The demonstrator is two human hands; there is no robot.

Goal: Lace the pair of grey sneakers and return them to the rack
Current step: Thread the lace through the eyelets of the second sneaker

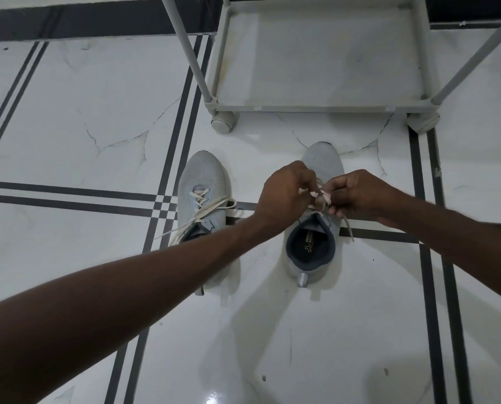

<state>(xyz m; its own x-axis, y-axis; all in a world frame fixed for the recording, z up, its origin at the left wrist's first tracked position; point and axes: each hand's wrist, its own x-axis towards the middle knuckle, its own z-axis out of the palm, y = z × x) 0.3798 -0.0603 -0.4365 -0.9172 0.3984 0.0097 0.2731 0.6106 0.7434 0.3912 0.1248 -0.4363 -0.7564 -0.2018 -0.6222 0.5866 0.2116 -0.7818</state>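
Two arms and two hands show. Both arms are bare all the way from the bottom and side edges of the picture up to the hands. There is no sleeve on either arm. There is no watch, band or bracelet on either wrist.

The left hand (pixel 284 196) has no glove and no ring that can be seen. The right hand (pixel 357 196) has no glove either, and no ring shows on it.

The left arm looks long and thick near the camera and gets thinner toward the wrist. Less of the right arm is in the picture.
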